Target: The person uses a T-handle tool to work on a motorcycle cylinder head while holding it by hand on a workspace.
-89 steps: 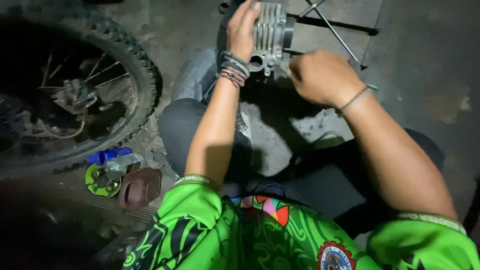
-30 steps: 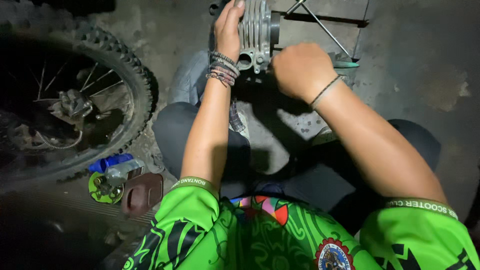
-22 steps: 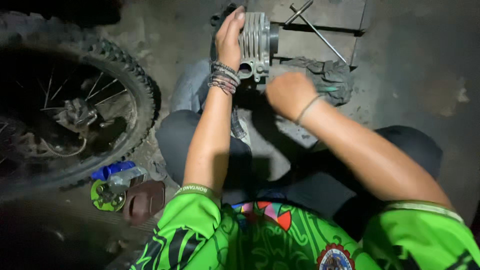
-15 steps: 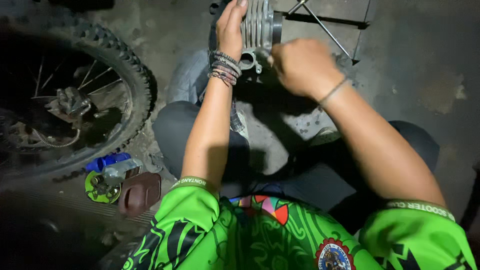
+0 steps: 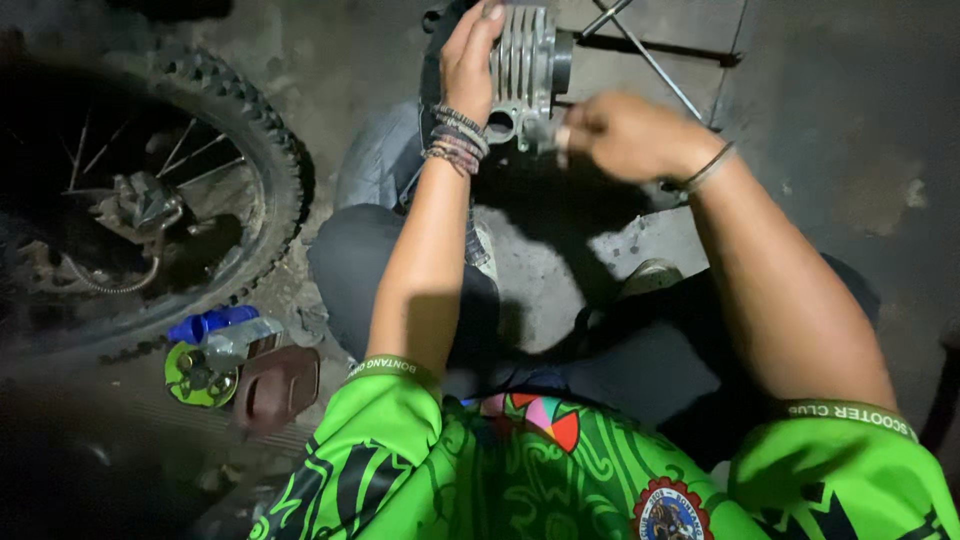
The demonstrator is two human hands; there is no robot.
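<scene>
Right now I look down from a head camera at two bare forearms reaching toward twelve o'clock over a dark, stained concrete floor (image 5: pixel 840 130). My left hand (image 5: pixel 470 55) is wrapped around a grey finned metal engine cylinder (image 5: pixel 525 75), fingers curled over its top edge, holding it up off the floor at about twelve o'clock. My right hand (image 5: pixel 625 135) sits just beside the cylinder at one o'clock, fingers bunched and pinched near its lower corner; it is motion-blurred, and I cannot tell whether it grips a small tool or only touches the metal.

The cylinder is free of any engine and held in the air, so as I judge it, removal is done and the hand work on its lower edge is under way. I see no piston, gasket or engine block close by, so refitting looks wholly undone.

Thin metal rods (image 5: pixel 650 60) cross the floor behind the cylinder at one o'clock. A knobby motorcycle tyre (image 5: pixel 265 160) with spokes and a brake hub lies at nine o'clock. At eight o'clock, well apart from both hands, lie a blue tube (image 5: pixel 205 325), a green round part (image 5: pixel 195 378) and a brown pouch-like piece (image 5: pixel 275 385). Bright green sleeves (image 5: pixel 400 440) fill six o'clock.
</scene>
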